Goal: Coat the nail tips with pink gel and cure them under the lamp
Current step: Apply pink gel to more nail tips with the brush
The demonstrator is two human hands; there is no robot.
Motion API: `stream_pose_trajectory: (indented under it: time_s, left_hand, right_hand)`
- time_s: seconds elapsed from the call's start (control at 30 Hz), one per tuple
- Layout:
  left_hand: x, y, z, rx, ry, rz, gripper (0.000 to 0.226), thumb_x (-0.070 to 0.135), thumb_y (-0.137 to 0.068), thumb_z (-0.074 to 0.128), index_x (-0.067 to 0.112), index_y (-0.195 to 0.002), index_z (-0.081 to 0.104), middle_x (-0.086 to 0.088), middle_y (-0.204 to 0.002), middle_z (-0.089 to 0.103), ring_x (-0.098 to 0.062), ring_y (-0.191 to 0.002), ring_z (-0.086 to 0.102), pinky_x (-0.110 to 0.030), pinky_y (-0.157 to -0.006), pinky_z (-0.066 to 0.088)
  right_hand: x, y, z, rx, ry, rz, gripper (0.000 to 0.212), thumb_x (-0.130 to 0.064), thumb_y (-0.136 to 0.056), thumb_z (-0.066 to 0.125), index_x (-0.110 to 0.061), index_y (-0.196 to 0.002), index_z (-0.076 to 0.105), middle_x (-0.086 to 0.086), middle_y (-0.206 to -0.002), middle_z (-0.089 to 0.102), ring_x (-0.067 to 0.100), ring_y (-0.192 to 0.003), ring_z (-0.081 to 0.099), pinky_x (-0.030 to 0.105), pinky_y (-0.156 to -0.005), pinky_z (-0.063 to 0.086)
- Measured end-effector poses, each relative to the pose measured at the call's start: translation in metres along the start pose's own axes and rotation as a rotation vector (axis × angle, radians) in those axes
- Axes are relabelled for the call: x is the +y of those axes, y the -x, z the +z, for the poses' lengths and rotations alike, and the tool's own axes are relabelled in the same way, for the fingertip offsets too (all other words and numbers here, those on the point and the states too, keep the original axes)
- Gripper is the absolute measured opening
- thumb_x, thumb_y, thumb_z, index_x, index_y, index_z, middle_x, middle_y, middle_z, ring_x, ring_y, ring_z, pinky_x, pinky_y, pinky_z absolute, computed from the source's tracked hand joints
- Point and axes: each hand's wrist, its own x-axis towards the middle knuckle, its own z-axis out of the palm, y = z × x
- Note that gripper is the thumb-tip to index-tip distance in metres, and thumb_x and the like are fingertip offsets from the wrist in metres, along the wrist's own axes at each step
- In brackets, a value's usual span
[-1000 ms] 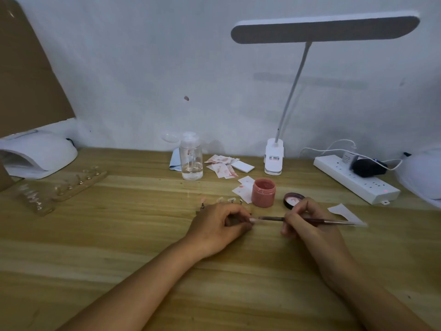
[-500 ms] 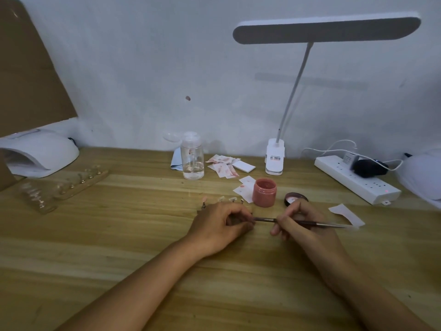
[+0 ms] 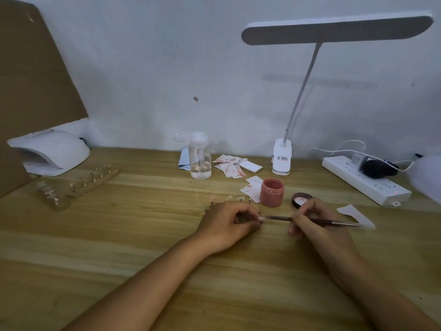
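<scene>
Brush [image 3: 279, 218], gripped by right hand [image 3: 312, 225], touches nail tip [image 3: 261, 219] pinched in left hand [image 3: 226, 223].

Both forearms reach in from the bottom edge and converge at centre frame. The left hand [image 3: 226, 223] is curled, knuckles up, pinching a nail tip [image 3: 261, 219]. Just right of it, the right hand [image 3: 315, 220] grips a brush [image 3: 278, 218] pen-style.

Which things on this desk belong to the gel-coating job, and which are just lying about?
Job: brush in right hand; nail tip pinched by left hand; open pink gel jar; jar lid; curing lamp; nail-tip stands.
Lying about: power strip; desk lamp; clear bottle; stained paper scraps.
</scene>
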Motion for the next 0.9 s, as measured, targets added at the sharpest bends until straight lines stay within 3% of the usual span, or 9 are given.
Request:
stream_pose_trajectory:
  time_s: [0.1, 0.2, 0.33, 0.43, 0.53, 0.6, 0.7, 0.8, 0.9]
  left_hand:
    - [0.002, 0.002, -0.002, 0.004, -0.04, -0.006, 0.017, 0.036, -0.086, 0.073, 0.046, -0.076, 0.064, 0.034, -0.074, 0.061, 0.007, -0.067, 0.053, 0.005, -0.07, 0.024]
    - [0.005, 0.005, -0.003, 0.029, -0.006, 0.021, 0.004, 0.028, -0.086, 0.074, 0.032, -0.088, 0.073, 0.028, -0.078, 0.064, 0.015, -0.069, 0.054, 0.009, -0.077, 0.021]
    - [0.006, 0.01, -0.007, 0.041, -0.031, 0.064, 0.008, 0.031, -0.085, 0.074, 0.029, -0.093, 0.074, 0.022, -0.085, 0.067, 0.016, -0.072, 0.051, -0.034, -0.103, 0.034]
    - [0.003, 0.011, -0.01, 0.058, -0.019, 0.038, 0.011, 0.031, -0.085, 0.074, 0.027, -0.095, 0.074, 0.013, -0.097, 0.073, 0.005, -0.081, 0.056, -0.041, -0.101, 0.039]
    - [0.004, 0.01, -0.01, 0.072, -0.021, -0.004, 0.01, 0.034, -0.085, 0.073, 0.029, -0.094, 0.074, 0.014, -0.1, 0.073, -0.001, -0.096, 0.062, -0.04, -0.114, 0.023]
    - [0.004, 0.007, -0.006, 0.055, -0.034, -0.023, 0.011, 0.038, -0.085, 0.073, 0.032, -0.094, 0.074, 0.017, -0.101, 0.073, 0.001, -0.1, 0.061, -0.026, -0.106, 0.024]
    - [0.002, 0.004, -0.004, 0.038, -0.051, -0.043, 0.013, 0.042, -0.084, 0.073, 0.037, -0.095, 0.073, 0.023, -0.096, 0.07, 0.01, -0.093, 0.057, -0.005, -0.08, 0.019]
    - [0.0, 0.003, -0.003, 0.043, -0.058, -0.05, 0.011, 0.044, -0.082, 0.073, 0.041, -0.093, 0.071, 0.033, -0.082, 0.063, 0.014, -0.087, 0.055, -0.008, -0.076, 0.03]
    - [0.001, 0.003, -0.002, 0.038, -0.057, -0.055, 0.007, 0.044, -0.082, 0.073, 0.042, -0.088, 0.071, 0.033, -0.082, 0.063, 0.01, -0.093, 0.059, -0.018, -0.079, 0.039]
  right_hand:
    - [-0.003, 0.003, 0.0, -0.008, -0.036, -0.015, 0.014, 0.004, -0.09, 0.058, 0.015, -0.085, 0.051, 0.019, -0.066, 0.066, 0.015, -0.06, 0.057, 0.018, -0.057, 0.047]
    - [-0.005, 0.007, 0.0, -0.014, -0.059, -0.042, 0.017, -0.004, -0.092, 0.056, 0.012, -0.09, 0.051, 0.017, -0.073, 0.07, 0.018, -0.061, 0.063, 0.018, -0.058, 0.052]
    - [-0.01, 0.006, 0.001, -0.015, -0.134, -0.007, 0.014, -0.012, -0.09, 0.057, -0.001, -0.096, 0.063, 0.015, -0.086, 0.074, 0.026, -0.076, 0.07, 0.024, -0.067, 0.059]
    - [-0.012, 0.006, 0.007, -0.049, -0.212, 0.064, 0.019, -0.018, -0.078, 0.064, -0.004, -0.09, 0.065, 0.017, -0.087, 0.073, 0.026, -0.076, 0.065, 0.036, -0.077, 0.056]
    - [-0.013, 0.008, 0.013, -0.038, -0.196, 0.06, 0.009, -0.006, -0.085, 0.062, 0.003, -0.086, 0.059, 0.017, -0.077, 0.068, 0.025, -0.072, 0.055, 0.038, -0.078, 0.045]
    - [-0.009, 0.008, 0.013, 0.003, -0.188, 0.045, 0.008, 0.002, -0.089, 0.057, 0.008, -0.085, 0.053, 0.02, -0.072, 0.061, 0.026, -0.069, 0.051, 0.037, -0.073, 0.041]
    - [-0.002, 0.006, 0.016, 0.058, -0.127, 0.0, 0.01, 0.002, -0.091, 0.056, 0.01, -0.086, 0.052, 0.021, -0.067, 0.064, 0.024, -0.064, 0.055, 0.029, -0.064, 0.047]
    - [0.001, 0.004, 0.017, 0.044, -0.106, -0.035, 0.011, 0.004, -0.09, 0.056, 0.012, -0.085, 0.052, 0.018, -0.067, 0.068, 0.017, -0.058, 0.059, 0.018, -0.055, 0.05]
    - [0.003, 0.002, 0.012, 0.057, -0.104, -0.037, 0.012, 0.007, -0.09, 0.055, 0.014, -0.082, 0.049, 0.016, -0.065, 0.069, 0.015, -0.057, 0.058, 0.017, -0.055, 0.049]
